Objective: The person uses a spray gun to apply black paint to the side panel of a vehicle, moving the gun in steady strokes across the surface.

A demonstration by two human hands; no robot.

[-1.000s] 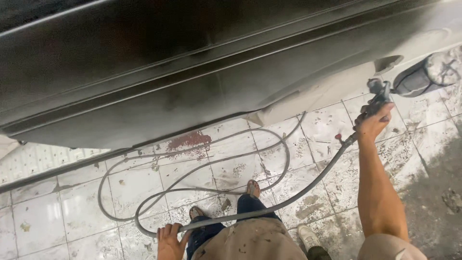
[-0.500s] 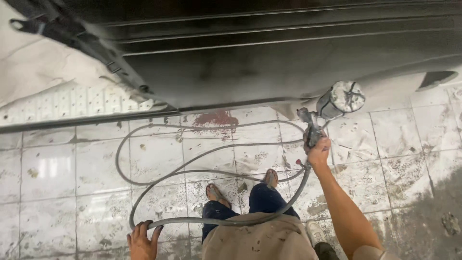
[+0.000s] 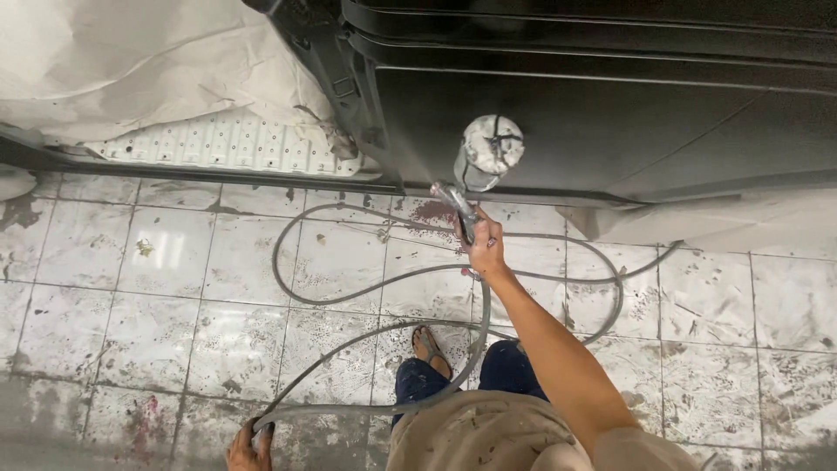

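My right hand (image 3: 485, 248) grips a metal spray gun (image 3: 459, 206) with a round paint-spattered cup (image 3: 488, 150) on top, pointed at the glossy black car body panel (image 3: 610, 113) just in front. A grey air hose (image 3: 366, 288) runs down from the gun, loops over the tiled floor and passes back to my left hand (image 3: 248, 447), which is closed around it at the bottom edge. My sandalled foot (image 3: 429, 347) and blue trouser legs show below the gun.
White masking sheet (image 3: 148, 70) covers the car at upper left, above a white perforated sill strip (image 3: 218, 144). More masking paper (image 3: 697, 222) hangs under the panel at right. The floor is stained white tile (image 3: 131, 296) with a red paint patch (image 3: 433, 212).
The spray gun and my right hand have travelled left along the car, from the pale right end to the black panel. The view has swung left, revealing the white sheet. My left hand keeps the hose.
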